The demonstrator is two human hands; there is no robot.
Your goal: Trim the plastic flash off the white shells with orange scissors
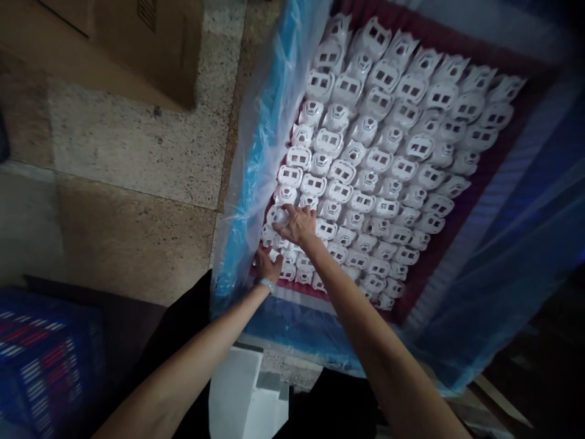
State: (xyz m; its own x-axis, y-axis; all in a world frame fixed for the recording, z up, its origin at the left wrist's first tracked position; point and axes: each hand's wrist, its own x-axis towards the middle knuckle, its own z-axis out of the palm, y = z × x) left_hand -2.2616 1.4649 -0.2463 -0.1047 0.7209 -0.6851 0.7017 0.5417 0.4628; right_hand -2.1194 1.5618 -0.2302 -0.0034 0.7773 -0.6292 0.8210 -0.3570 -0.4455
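Note:
White molded plastic parts (339, 191), many with two square openings, stand packed in rows inside a large box lined with clear plastic film. My right hand (299, 225) reaches over the left side of the rows, its thumb and fingers curled around a white plastic part (275, 214). Closer to me, at the near left corner, my left hand (269, 266) has its thumb and fingers on either side of another white part; its lower fingers are partly hidden. A pale band circles the left wrist.
Clear film over a blue box wall (256, 164) rises along the left. Reddish lining (457, 213) shows beside the rows. A cardboard box (150, 49) stands on the tiled floor (137, 238) at upper left. A blue crate (50, 360) is at lower left, a white object (233, 390) below.

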